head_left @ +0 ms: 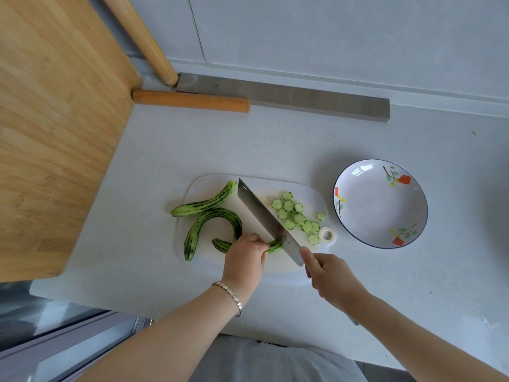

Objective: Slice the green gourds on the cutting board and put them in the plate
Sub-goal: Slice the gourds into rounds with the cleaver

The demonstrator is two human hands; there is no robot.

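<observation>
At the far left a large wooden board [55,133] leans over the edge of the pale bench [275,139], with two wooden rolling pins [190,101] and a long grey bar [289,97] lying behind it near the wall.

The white cutting board [297,191] sits in the middle of the bench. On its left part lie two whole striped green gourds: a nearly straight one [205,201] and, just below it, a strongly curved one [209,224]. A third gourd [274,247] lies along the board's near edge. The left hand [245,253], a bracelet [231,295] on its wrist, presses it down with curled fingers. The cleaver [264,216] stands slantwise across the board, its edge resting on this gourd right next to the fingertips.

To the right of the blade a loose heap of round gourd slices [294,216] lies on the board. The right hand [327,274] is wrapped round the cleaver's handle, which it hides. A small white tape roll [327,235] sits at the board's right edge. Further right the flower-patterned plate [380,204] stands on the bench.
</observation>
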